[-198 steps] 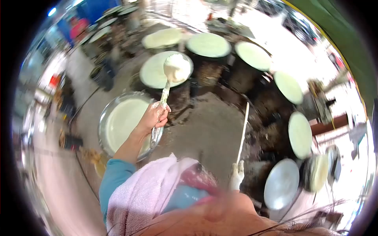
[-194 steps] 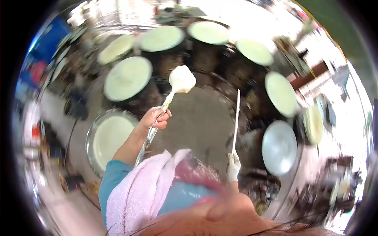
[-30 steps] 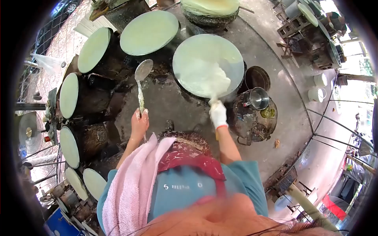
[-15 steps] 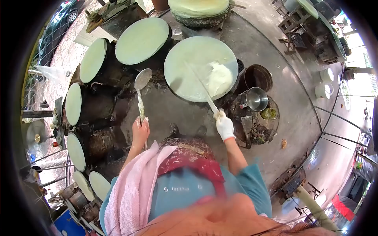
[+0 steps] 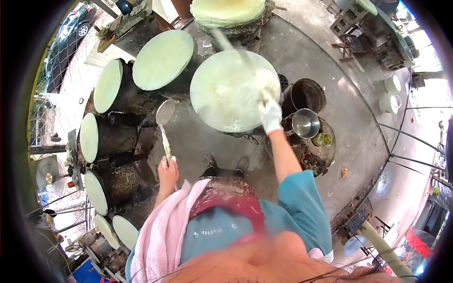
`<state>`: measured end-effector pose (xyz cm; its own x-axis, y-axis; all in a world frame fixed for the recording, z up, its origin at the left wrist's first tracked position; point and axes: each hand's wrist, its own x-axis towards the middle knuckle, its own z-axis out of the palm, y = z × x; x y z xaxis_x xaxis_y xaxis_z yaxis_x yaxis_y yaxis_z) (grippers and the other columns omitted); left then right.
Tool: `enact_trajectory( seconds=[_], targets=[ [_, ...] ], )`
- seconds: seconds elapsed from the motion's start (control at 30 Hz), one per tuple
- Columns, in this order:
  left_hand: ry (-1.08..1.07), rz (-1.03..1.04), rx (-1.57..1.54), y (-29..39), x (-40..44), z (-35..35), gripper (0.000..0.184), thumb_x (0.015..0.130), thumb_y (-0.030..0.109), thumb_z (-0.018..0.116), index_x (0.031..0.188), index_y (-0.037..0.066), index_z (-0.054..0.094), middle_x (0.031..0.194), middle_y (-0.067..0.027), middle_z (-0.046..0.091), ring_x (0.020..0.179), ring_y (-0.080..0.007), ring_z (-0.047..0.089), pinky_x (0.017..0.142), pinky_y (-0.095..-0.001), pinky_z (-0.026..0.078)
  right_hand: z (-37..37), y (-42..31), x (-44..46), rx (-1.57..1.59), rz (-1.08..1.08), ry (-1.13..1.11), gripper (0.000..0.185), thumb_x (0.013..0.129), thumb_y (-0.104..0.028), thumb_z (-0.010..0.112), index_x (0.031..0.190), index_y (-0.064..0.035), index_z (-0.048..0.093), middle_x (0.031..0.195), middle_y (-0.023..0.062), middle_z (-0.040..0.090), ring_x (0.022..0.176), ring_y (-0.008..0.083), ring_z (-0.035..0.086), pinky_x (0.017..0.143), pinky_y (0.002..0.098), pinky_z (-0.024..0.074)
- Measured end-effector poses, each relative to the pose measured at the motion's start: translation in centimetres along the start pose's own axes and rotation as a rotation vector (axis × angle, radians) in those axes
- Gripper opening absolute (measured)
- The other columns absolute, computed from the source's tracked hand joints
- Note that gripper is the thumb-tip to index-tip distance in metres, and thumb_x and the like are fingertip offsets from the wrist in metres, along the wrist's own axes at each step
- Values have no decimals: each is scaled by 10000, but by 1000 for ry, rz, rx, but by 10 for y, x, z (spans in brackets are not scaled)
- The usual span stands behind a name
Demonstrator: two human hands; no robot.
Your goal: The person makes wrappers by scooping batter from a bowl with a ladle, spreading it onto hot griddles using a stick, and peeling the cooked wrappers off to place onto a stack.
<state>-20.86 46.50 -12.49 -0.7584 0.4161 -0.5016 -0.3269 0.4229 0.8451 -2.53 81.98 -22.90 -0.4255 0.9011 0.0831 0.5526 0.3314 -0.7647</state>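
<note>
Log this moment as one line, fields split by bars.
left hand: holds ladle | right hand: gloved, holds blurred stick over round plate | plate: pale coating | metal pot: right of plate

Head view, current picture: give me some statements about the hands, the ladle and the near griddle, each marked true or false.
1. The left hand holds the ladle. True.
2. The ladle's bowl is over the near griddle. False: it is off to the griddle's left.
3. The gloved right hand grips a pale stick. True.
4. The metal cup stands on the near griddle. False: it is beside it, to the right.
5. A pink towel hangs on the person's left side. True.
</note>
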Motion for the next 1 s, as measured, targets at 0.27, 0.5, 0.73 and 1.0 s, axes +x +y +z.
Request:
enact_trajectory(
  seconds=[0.27, 0.5, 0.73, 1.0],
  targets=[
    [-159, 73, 40, 19, 21, 44, 133, 938, 124, 512, 815, 113, 461, 611, 55, 419, 458, -34, 379, 385, -192, 301, -8, 34, -160, 947, 850, -69, 219, 930, -319, 594, 1125, -233, 644, 568, -86, 493, 384, 36, 383, 348, 200, 283],
    [-482, 166, 107, 75, 106, 143, 189, 939, 176, 501, 790, 70, 451, 575, 24, 416, 406, -71, 362, 372, -242, 275, -49, 60, -117, 915, 831, -155, 214, 923, -294, 589, 1111, -203, 638, 554, -84, 447, 354, 34, 318, 325, 203, 240],
    [-772, -10, 35, 89, 210, 258, 154, 889, 100, 512, 743, 51, 504, 596, 0, 433, 467, -98, 394, 412, -250, 306, -40, 32, -160, 879, 704, -97, 261, 913, -245, 619, 1160, -162, 630, 600, -94, 460, 412, 12, 339, 354, 184, 255],
    [-816, -300, -68, 41, 181, 211, 97, 892, 40, 478, 796, 29, 484, 652, -23, 441, 487, -103, 378, 372, -264, 294, 73, -29, -176, 987, 924, 10, 231, 901, -343, 636, 882, -113, 655, 620, -61, 521, 482, 82, 460, 434, 237, 374]
  ],
)
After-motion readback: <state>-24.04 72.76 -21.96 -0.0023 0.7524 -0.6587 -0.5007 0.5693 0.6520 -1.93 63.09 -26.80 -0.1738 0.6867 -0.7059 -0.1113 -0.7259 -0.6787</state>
